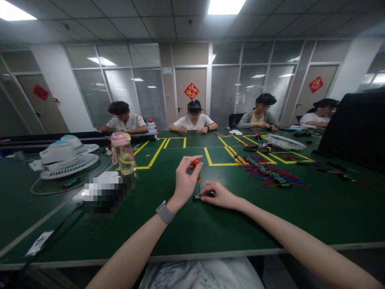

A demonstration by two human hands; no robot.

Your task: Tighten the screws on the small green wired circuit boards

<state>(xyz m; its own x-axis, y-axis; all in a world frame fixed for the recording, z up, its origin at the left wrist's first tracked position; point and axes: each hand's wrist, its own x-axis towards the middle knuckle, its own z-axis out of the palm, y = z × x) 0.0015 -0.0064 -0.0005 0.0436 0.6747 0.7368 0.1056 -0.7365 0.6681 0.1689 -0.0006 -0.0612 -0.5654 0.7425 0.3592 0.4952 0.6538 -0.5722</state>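
My left hand (185,178), with a grey watch band at the wrist, is closed around the orange and black handle of a screwdriver (196,165). The screwdriver stands nearly upright, its thin shaft pointing down at a small circuit board (197,198). My right hand (221,195) grips that board from the right, low over the green table. Dark and coloured wires show by its fingers. The exact contact of the screwdriver tip is too small to make out.
Right of my hands lie several circuit boards (264,170) with red and blue wires. A pink-lidded bottle (124,154) and white fan parts (69,160) stand at left. Beyond yellow tape marks (221,164), several people sit across the table. A black screen (355,132) rises at right.
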